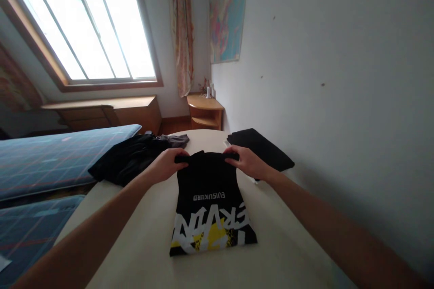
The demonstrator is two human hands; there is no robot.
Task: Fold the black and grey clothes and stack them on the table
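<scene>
1. At the far left, a blue checked mattress lies beside the pale table, below a bright window.
2. Next, a heap of dark clothes sits rumpled on the table's left edge (a greyer piece pokes out at its far end).
3. The left hand pinches the far left corner of the black shirt between thumb and fingers.
4. In the middle, the black shirt lies folded narrow on the table, its white and yellow print upside down from this side.
5. The right hand pinches the shirt's far right corner in the same way.
6. Just beyond the right hand, a folded black cloth rests on the table near the white wall.
</scene>
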